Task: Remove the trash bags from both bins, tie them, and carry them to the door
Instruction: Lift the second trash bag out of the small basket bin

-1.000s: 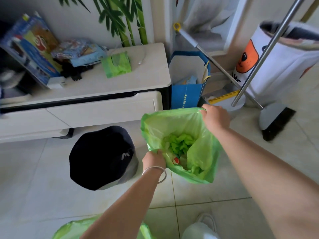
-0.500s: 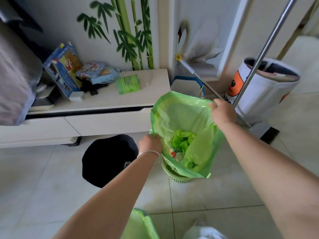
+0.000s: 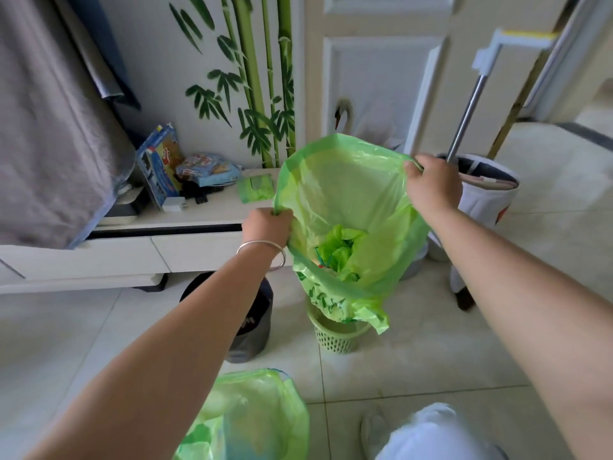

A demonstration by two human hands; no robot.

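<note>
A green trash bag [image 3: 345,194] hangs open between my hands, lifted mostly out of a small green slotted bin [image 3: 333,338] on the floor; its bottom still dips into the bin. Crumpled green trash lies inside it. My left hand [image 3: 267,227], with a silver bangle on the wrist, grips the bag's left rim. My right hand [image 3: 431,184] grips the right rim. A second green trash bag [image 3: 252,416] stands open on the floor near my feet. A black bin [image 3: 253,322] sits left of the green one, partly hidden by my left arm.
A low white cabinet [image 3: 139,257] with boxes and a green packet stands on the left, a grey cloth hanging over it. A white door [image 3: 374,78] is straight ahead. A mop handle [image 3: 464,117] and a white round container [image 3: 487,190] stand at right. My white shoe [image 3: 374,429] is below.
Both hands have raised the green bag higher, so more of it is out of the green bin. The view has tilted up, showing the door and wall.
</note>
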